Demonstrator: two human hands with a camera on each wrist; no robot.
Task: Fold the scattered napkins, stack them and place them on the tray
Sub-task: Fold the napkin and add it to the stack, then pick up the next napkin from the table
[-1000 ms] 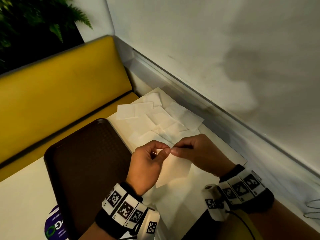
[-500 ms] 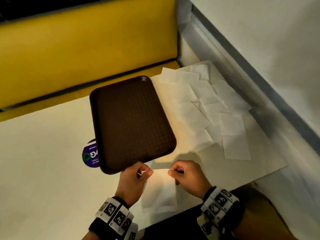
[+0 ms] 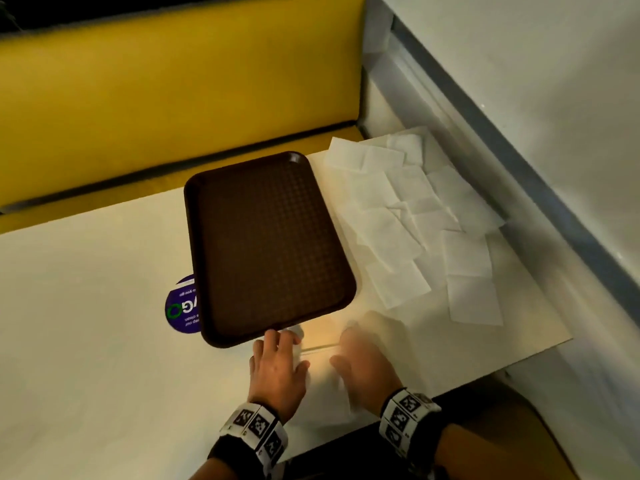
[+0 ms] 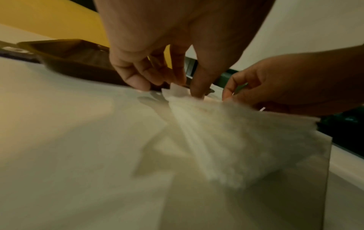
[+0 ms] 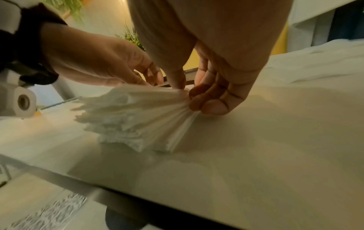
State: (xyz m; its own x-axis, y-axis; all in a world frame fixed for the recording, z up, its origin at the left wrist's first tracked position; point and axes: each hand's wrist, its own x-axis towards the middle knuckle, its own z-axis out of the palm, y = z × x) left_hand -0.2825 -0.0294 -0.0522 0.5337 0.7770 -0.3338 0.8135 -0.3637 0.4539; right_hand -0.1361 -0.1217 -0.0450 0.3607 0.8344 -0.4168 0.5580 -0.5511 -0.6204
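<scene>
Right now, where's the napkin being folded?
In the head view the napkin lies on the table's near edge between the left hand and the right hand, just below the brown tray's near corner.

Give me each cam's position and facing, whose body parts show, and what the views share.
Head: looks from above, forward and down at the table, tray, loose napkins; both hands and wristbands show.
Left wrist: low, looks along the left hand toward the tray; right hand opposite.
Right wrist: low, looks along the right hand; left hand opposite.
Shared: all three show the napkin both hands pinch.
</scene>
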